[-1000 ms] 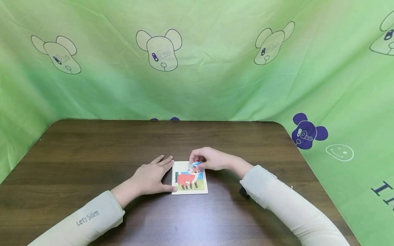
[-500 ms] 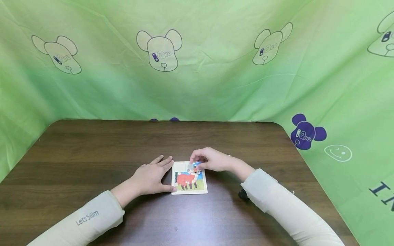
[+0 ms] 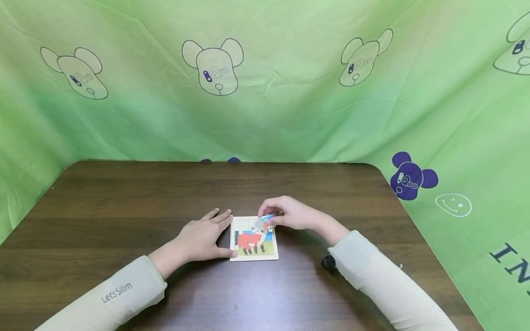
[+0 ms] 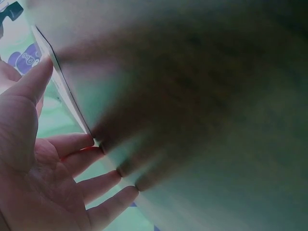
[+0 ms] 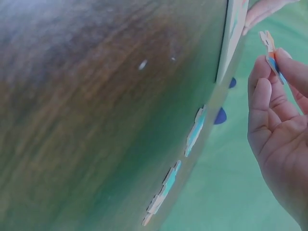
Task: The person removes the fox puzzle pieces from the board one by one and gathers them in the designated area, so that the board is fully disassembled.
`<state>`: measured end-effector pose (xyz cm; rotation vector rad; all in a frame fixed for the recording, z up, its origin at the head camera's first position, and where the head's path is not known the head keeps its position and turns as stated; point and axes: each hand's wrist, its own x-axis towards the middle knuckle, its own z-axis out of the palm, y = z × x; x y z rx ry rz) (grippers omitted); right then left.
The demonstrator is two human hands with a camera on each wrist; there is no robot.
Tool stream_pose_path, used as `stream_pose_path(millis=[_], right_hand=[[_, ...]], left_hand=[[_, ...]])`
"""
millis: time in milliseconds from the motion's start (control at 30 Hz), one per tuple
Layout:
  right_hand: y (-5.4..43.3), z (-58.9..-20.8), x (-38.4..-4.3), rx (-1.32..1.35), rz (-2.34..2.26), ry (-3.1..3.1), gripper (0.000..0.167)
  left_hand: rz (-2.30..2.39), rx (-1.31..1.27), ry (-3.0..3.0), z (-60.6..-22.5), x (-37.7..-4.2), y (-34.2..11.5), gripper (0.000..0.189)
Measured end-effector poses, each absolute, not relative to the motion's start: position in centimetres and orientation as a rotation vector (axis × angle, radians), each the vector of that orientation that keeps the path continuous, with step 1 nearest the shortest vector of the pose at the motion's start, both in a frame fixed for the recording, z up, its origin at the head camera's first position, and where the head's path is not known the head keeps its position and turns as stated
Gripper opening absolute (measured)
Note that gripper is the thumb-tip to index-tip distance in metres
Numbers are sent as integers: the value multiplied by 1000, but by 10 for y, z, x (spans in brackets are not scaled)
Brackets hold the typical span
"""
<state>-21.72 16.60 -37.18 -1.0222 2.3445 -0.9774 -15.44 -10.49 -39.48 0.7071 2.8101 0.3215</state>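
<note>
A small square puzzle board [image 3: 255, 259] with a red animal picture lies on the table in the head view. Its upper left part is pale and bare of picture. My left hand [image 3: 203, 239] is spread along the board's left side. The thumb [image 4: 42, 72] rests on the lower left corner and the other fingers reach the upper left edge. Above the upper right corner, my right hand [image 3: 295, 214] pinches a puzzle piece [image 5: 269, 52] between thumb and fingers. The piece is tilted, blue and orange, with pale edges, and overlaps the board in the head view.
Several loose puzzle pieces [image 5: 195, 132] lie flat on the brown wooden table [image 3: 165, 184] in the right wrist view. The right hand and arm hide them in the head view. A green printed curtain [image 3: 281, 92] stands behind the table.
My right hand has shifted slightly right and up with the puzzle piece, which now tilts more and shows more of its picture. My left hand stays at the board.
</note>
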Motion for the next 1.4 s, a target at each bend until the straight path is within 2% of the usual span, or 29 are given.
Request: stream_pose_path(millis=[833, 1400], right_hand=[[195, -359, -216, -866, -1132, 2398, 19], [239, -353, -212, -765, -1166, 2564, 20]], left_hand=[[309, 711, 2811, -394, -154, -105, 96], [315, 700, 2815, -398, -153, -105, 96]])
